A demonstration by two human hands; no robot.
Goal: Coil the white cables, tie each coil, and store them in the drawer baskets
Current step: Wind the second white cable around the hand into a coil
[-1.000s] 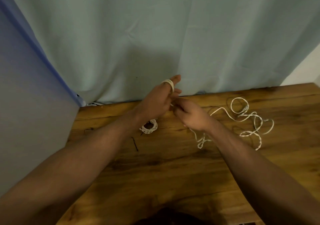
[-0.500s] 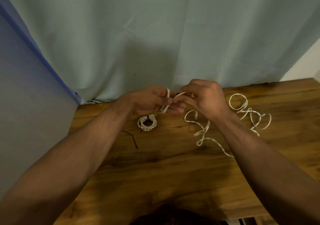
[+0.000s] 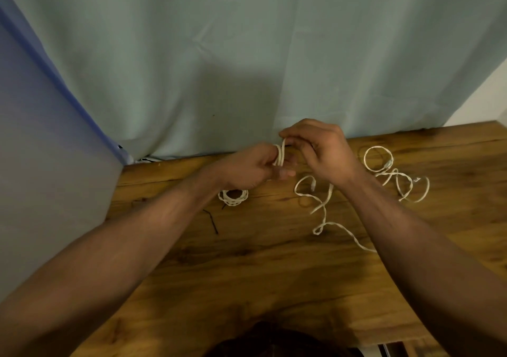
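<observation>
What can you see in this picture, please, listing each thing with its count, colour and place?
table: one, brown wood, across the lower half
curtain: one, pale green, behind the table
panel: one, blue-grey, far left
wall: one patch, white, right edge
loose cable: one as far as I can tell, white, sprawled over the table's right part
coiled cable: one, white, on the table by the left wrist
black strip: one, thin, on the table near the coiled cable
left hand: one, centre, loose cable wound round its fingers
right hand: one, centre, pinches the loose cable above those windings
</observation>
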